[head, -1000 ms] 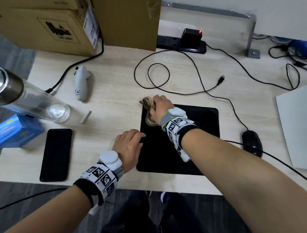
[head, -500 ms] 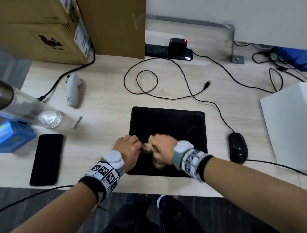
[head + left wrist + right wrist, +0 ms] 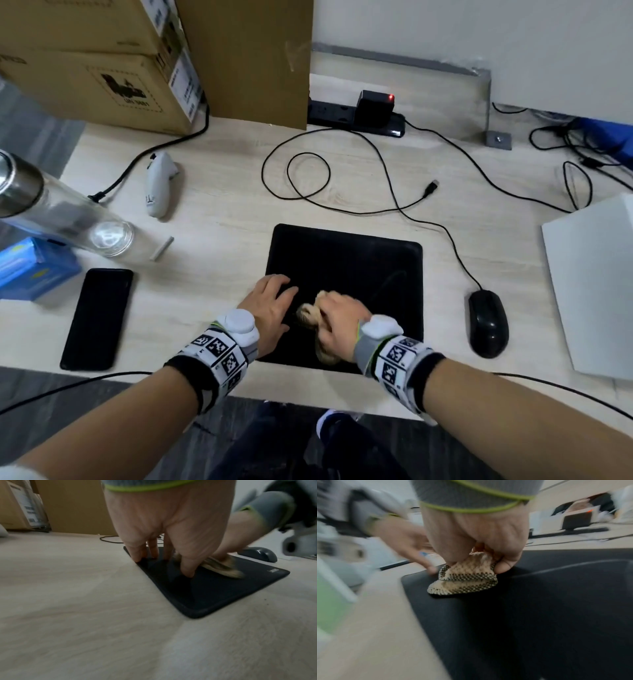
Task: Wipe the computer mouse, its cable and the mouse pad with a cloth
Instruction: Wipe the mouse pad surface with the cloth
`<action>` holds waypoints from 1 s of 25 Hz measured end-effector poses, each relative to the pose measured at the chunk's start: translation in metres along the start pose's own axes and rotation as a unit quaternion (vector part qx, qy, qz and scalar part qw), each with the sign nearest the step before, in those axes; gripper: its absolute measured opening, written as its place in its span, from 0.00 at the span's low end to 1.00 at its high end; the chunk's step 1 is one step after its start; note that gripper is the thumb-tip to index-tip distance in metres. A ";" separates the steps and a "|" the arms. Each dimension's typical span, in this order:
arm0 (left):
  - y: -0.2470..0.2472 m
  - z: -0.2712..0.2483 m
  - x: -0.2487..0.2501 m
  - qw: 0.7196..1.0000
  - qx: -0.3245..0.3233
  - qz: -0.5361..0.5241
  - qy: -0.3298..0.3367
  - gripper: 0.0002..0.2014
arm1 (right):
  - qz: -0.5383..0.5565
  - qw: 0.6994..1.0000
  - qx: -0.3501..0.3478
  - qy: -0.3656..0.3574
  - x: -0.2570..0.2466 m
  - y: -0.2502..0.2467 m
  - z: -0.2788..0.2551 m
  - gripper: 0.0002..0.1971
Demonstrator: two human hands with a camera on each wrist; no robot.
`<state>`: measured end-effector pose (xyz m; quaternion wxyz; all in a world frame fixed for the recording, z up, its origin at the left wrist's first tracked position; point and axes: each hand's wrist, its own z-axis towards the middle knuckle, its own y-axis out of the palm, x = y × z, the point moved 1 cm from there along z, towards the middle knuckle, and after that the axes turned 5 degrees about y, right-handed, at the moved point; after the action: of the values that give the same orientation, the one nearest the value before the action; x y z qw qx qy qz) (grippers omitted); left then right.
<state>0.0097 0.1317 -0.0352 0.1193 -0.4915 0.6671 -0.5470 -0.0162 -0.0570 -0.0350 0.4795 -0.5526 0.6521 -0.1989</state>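
A black mouse pad (image 3: 349, 260) lies on the pale wooden desk in front of me. My right hand (image 3: 337, 322) grips a bunched tan checked cloth (image 3: 462, 580) and presses it onto the pad's near left part. My left hand (image 3: 270, 308) lies flat with straight fingers (image 3: 137, 555) pressing the pad's left edge (image 3: 154, 577). The black mouse (image 3: 488, 322) rests on the desk right of the pad. Its thin black cable (image 3: 342, 202) loops across the desk beyond the pad and ends in a loose USB plug (image 3: 432, 187).
A black phone (image 3: 97, 318), a glass bottle (image 3: 61, 212), a blue box (image 3: 30, 270) and a white handheld device (image 3: 158, 183) lie to the left. Cardboard boxes (image 3: 102, 68) and a power strip (image 3: 356, 114) stand at the back. A white sheet (image 3: 596, 281) lies at right.
My right hand has drawn the cloth from the pad's far left corner down to its near left part. The left hand has stayed pressing the pad's left edge.
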 end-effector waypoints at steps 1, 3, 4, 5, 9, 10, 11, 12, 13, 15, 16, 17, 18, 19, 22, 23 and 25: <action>0.001 0.002 0.002 1.000 -0.003 0.007 -0.005 0.39 | -0.011 0.999 -0.035 -0.031 0.000 0.008 -0.017 0.24; 0.003 0.004 0.004 1.000 -0.007 0.024 -0.015 0.39 | -0.028 0.994 -0.071 -0.074 0.002 0.013 -0.026 0.23; 0.004 0.004 0.005 0.999 -0.004 0.030 -0.017 0.39 | -0.038 0.994 -0.059 -0.087 0.004 0.009 -0.019 0.22; 0.005 0.004 0.005 0.999 0.001 0.030 -0.018 0.40 | -0.036 0.995 -0.024 -0.089 0.009 0.003 -0.004 0.22; 0.013 0.002 0.000 0.999 0.031 0.015 -0.006 0.41 | -0.008 0.993 0.118 0.020 0.032 -0.039 0.073 0.19; 0.012 0.002 0.000 0.999 0.035 0.015 -0.005 0.41 | -0.002 0.992 0.122 0.043 0.034 -0.052 0.088 0.15; 0.010 0.001 0.000 0.999 0.036 0.013 -0.007 0.41 | 0.003 0.991 0.122 0.062 0.034 -0.062 0.100 0.11; 0.008 0.001 0.000 0.999 0.034 0.008 -0.012 0.40 | -0.001 0.990 0.119 0.077 0.031 -0.068 0.106 0.09; 0.005 0.002 0.000 1.000 0.024 0.002 -0.016 0.39 | -0.012 0.990 0.112 0.086 0.026 -0.070 0.105 0.09; 0.000 0.005 -0.001 1.000 0.006 -0.012 -0.028 0.38 | -0.032 0.995 0.083 0.047 0.015 -0.053 0.083 0.14; -0.003 0.006 0.000 0.999 0.003 -0.016 -0.033 0.39 | -0.032 0.997 0.064 -0.008 0.010 -0.037 0.062 0.15; -0.005 0.008 0.000 0.999 0.001 -0.013 -0.033 0.40 | -0.032 0.996 0.042 -0.075 0.007 -0.018 0.037 0.15; -0.007 0.009 0.002 1.000 -0.005 -0.001 -0.029 0.41 | -0.032 0.990 0.025 -0.134 0.007 0.001 0.011 0.16; -0.008 0.010 0.004 0.999 -0.012 0.018 -0.025 0.41 | -0.035 0.983 0.004 -0.178 0.011 0.016 -0.011 0.16; -0.006 0.011 0.007 0.998 -0.023 0.052 -0.030 0.42 | -0.068 0.969 -0.038 -0.235 0.024 0.019 -0.025 0.13; -0.006 0.012 0.007 0.998 -0.023 0.051 -0.035 0.42 | -0.077 0.967 -0.042 -0.239 0.026 0.008 -0.015 0.15; -0.005 0.014 0.008 0.998 -0.024 0.049 -0.038 0.43 | -0.078 0.974 0.001 -0.214 0.033 -0.016 0.018 0.17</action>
<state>0.0181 0.1177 -0.0329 0.1595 -0.4812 0.6987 -0.5048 0.0097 -0.0869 -0.0442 0.5914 -0.6308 0.4891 -0.1141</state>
